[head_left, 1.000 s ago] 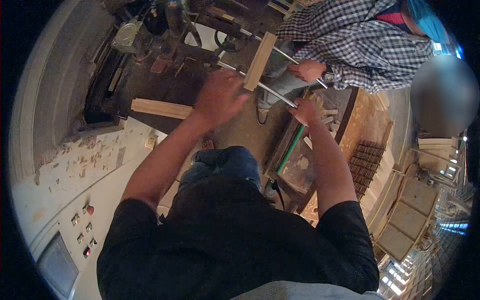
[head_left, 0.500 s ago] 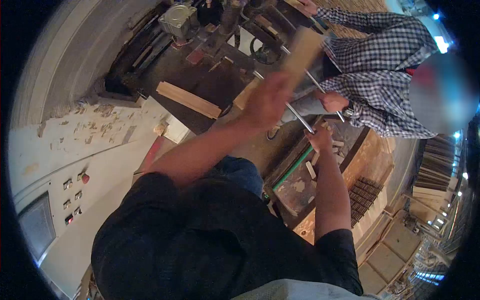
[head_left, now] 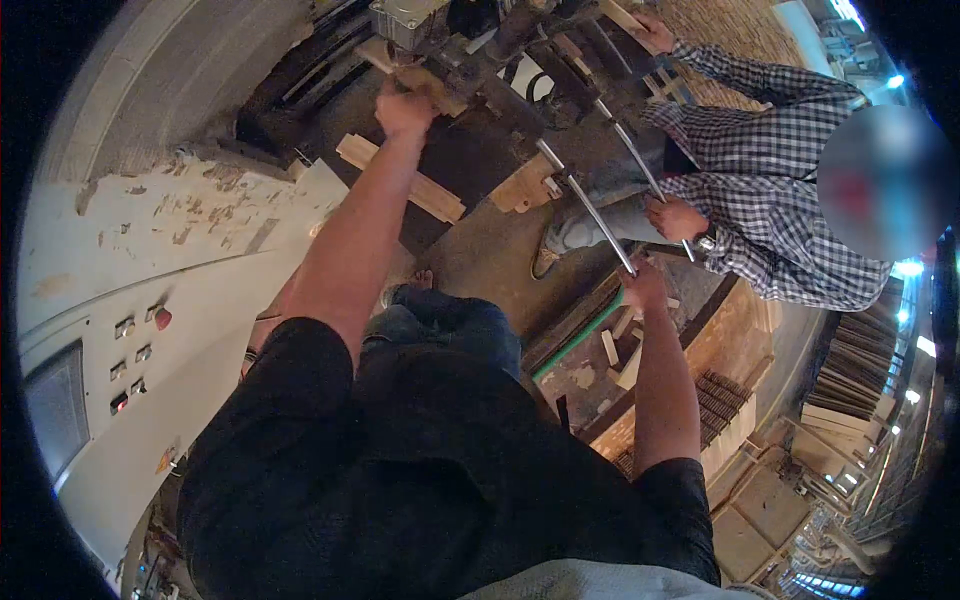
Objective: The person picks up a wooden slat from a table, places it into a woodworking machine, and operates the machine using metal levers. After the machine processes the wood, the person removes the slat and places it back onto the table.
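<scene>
My left hand (head_left: 405,112) is stretched out over the dark machine bed, its fingers closed round a short wooden board (head_left: 437,92). The board lies just below a grey motor housing (head_left: 410,22), and my fingers hide part of it. On the other side, my right hand (head_left: 645,285) is wrapped round the near end of a shiny metal lever (head_left: 597,217). Between my hands, a pair of stacked wooden strips (head_left: 425,190) rests on the bed. Another wooden piece (head_left: 525,185) sits to their right, near the lever.
A co-worker in a checked shirt (head_left: 770,150) stands at right, one hand on a second metal lever (head_left: 640,165), the other at a wooden piece. Small wood offcuts (head_left: 612,348) lie in a tray beside my right arm. A control panel (head_left: 125,350) is at left.
My left hand has swung left and away from me, carrying the board from near the co-worker to below the motor housing. My right hand stays on the lever.
</scene>
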Action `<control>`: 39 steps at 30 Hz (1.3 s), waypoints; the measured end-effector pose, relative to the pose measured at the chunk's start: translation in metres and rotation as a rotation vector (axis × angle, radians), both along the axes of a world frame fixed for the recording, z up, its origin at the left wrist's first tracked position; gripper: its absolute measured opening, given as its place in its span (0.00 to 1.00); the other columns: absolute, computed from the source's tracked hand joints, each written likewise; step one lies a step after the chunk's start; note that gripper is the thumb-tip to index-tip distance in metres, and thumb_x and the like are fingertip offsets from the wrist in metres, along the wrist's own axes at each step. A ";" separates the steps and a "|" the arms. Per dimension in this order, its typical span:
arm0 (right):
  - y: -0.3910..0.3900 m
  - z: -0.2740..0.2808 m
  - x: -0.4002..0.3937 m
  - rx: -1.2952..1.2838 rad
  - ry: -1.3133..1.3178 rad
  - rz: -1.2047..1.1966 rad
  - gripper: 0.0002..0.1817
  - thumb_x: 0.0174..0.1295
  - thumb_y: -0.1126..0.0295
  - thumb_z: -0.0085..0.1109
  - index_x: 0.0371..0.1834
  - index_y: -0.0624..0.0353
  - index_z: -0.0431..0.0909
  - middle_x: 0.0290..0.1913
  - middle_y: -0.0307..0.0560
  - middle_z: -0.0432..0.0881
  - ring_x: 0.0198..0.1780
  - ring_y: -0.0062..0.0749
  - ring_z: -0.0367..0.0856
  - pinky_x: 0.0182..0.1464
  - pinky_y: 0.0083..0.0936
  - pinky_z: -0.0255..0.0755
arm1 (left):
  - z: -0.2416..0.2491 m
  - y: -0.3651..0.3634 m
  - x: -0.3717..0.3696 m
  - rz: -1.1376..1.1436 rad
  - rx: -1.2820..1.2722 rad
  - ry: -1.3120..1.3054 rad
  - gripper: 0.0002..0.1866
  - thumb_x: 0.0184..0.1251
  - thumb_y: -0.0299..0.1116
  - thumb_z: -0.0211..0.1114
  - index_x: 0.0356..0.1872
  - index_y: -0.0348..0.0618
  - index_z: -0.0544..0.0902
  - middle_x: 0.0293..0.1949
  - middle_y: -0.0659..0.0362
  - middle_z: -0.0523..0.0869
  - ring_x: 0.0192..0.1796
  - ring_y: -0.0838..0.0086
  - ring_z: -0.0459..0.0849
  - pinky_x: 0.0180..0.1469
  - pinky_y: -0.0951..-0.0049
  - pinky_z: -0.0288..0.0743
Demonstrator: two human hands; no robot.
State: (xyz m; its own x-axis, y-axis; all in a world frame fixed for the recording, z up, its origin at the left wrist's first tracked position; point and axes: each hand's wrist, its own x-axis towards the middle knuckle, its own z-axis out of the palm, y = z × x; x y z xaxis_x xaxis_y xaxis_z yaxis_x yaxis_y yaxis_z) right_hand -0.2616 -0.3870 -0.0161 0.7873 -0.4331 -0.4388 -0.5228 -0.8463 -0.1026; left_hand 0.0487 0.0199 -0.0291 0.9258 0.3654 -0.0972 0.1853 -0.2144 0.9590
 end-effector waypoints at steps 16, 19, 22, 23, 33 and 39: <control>0.002 0.007 -0.004 0.051 -0.032 0.039 0.24 0.59 0.50 0.65 0.45 0.61 0.81 0.37 0.61 0.86 0.44 0.57 0.85 0.48 0.46 0.77 | 0.000 -0.032 0.009 -0.196 0.367 0.226 0.18 0.55 0.37 0.72 0.45 0.38 0.87 0.47 0.41 0.87 0.53 0.50 0.86 0.54 0.55 0.82; -0.001 -0.002 -0.002 0.022 -0.025 0.039 0.24 0.60 0.50 0.64 0.46 0.60 0.81 0.36 0.61 0.85 0.44 0.57 0.85 0.48 0.46 0.78 | 0.011 -0.032 0.005 -0.223 0.527 0.296 0.17 0.57 0.37 0.71 0.45 0.39 0.87 0.48 0.43 0.87 0.52 0.50 0.87 0.54 0.55 0.82; -0.001 0.000 -0.002 -0.003 -0.014 0.028 0.23 0.60 0.49 0.63 0.46 0.57 0.82 0.35 0.61 0.85 0.43 0.58 0.85 0.48 0.47 0.78 | 0.030 -0.031 -0.003 -0.243 0.550 0.326 0.17 0.60 0.39 0.69 0.45 0.38 0.86 0.50 0.44 0.87 0.54 0.50 0.86 0.55 0.55 0.81; 0.001 0.002 -0.003 -0.012 -0.023 0.030 0.22 0.60 0.48 0.63 0.46 0.56 0.82 0.34 0.61 0.85 0.43 0.58 0.85 0.48 0.48 0.78 | 0.029 -0.031 -0.003 -0.239 0.547 0.324 0.17 0.60 0.39 0.69 0.45 0.38 0.86 0.50 0.44 0.87 0.54 0.50 0.86 0.55 0.55 0.81; 0.006 0.003 -0.006 -0.184 -0.091 0.085 0.25 0.59 0.46 0.63 0.44 0.59 0.83 0.39 0.66 0.85 0.46 0.62 0.84 0.51 0.52 0.76 | 0.058 0.028 -0.042 -0.644 0.662 -0.024 0.23 0.65 0.44 0.63 0.58 0.46 0.81 0.54 0.51 0.86 0.56 0.51 0.84 0.58 0.56 0.79; 0.002 -0.012 -0.009 -0.160 -0.119 0.055 0.27 0.59 0.44 0.63 0.42 0.61 0.84 0.40 0.64 0.85 0.48 0.61 0.83 0.53 0.49 0.77 | 0.016 0.109 -0.096 -0.887 1.027 -0.417 0.27 0.60 0.37 0.63 0.63 0.43 0.78 0.64 0.46 0.77 0.69 0.49 0.70 0.72 0.49 0.60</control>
State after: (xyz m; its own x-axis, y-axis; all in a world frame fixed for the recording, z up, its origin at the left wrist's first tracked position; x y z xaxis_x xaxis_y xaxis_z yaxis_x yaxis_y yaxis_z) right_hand -0.2709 -0.3851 -0.0285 0.8537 -0.4450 -0.2704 -0.4678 -0.8835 -0.0230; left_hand -0.0468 0.1285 -0.0130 0.7762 -0.6029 0.1844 -0.6302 -0.7323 0.2582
